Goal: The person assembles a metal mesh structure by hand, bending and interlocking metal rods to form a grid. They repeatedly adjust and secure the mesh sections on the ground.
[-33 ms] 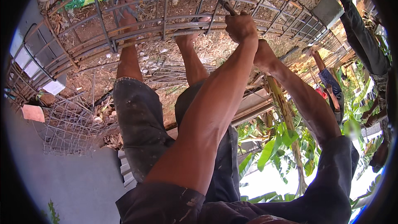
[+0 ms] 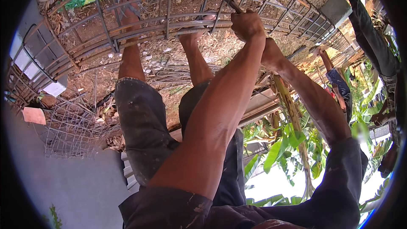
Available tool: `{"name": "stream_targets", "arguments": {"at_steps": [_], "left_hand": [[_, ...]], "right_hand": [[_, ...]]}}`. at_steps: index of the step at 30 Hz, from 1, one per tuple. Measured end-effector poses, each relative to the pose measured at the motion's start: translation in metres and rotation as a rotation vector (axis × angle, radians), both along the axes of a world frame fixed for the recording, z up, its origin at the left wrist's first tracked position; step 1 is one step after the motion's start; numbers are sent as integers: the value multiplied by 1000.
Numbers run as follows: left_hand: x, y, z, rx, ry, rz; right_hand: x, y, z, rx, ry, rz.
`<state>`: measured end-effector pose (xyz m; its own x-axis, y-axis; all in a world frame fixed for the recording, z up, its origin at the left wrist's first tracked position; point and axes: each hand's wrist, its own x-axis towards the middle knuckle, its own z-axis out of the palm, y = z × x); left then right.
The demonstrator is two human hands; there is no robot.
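Observation:
My left hand [image 2: 248, 26] is closed round a dark metal hand tool, which looks like pincers [image 2: 234, 5]. The tool's tip meets a crossing of bars on a long steel rebar cage [image 2: 168, 10]. Just behind and below my left wrist is my right hand [image 2: 272, 55]; its fingers are hidden, so I cannot see whether it holds anything. The cage bends across the upper part of the view, with rusty long bars and darker square ties. My feet, in sandals, stand on the ground beyond the bars.
Grey blocks [image 2: 335, 8] sit by the cage at right and left. Loose wire mesh [image 2: 70, 138] lies at the left near a grey wall [image 2: 80, 182]. A co-worker's dark sleeve [image 2: 366, 29] reaches in at the right; another person [image 2: 338, 80] bends farther back. Banana plants [image 2: 292, 140] grow behind.
My hands and the tool have shifted only very slightly, with the tool still at the same bar crossing. The person farther back has moved a little.

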<state>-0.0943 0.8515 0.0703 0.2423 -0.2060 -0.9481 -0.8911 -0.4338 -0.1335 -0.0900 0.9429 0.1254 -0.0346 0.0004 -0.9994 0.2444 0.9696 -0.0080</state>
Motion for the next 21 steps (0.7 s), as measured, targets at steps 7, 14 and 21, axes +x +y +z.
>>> {"name": "stream_targets", "arguments": {"at_steps": [7, 14, 21], "left_hand": [[10, -1, 3, -42, 91, -108], [57, -48, 21, -95, 535, -361], [125, -83, 36, -445, 1009, -431]], "right_hand": [[39, 2, 1, -147, 94, -538], [63, -7, 36, -97, -285, -901], [80, -34, 35, -368, -288, -1382]]}}
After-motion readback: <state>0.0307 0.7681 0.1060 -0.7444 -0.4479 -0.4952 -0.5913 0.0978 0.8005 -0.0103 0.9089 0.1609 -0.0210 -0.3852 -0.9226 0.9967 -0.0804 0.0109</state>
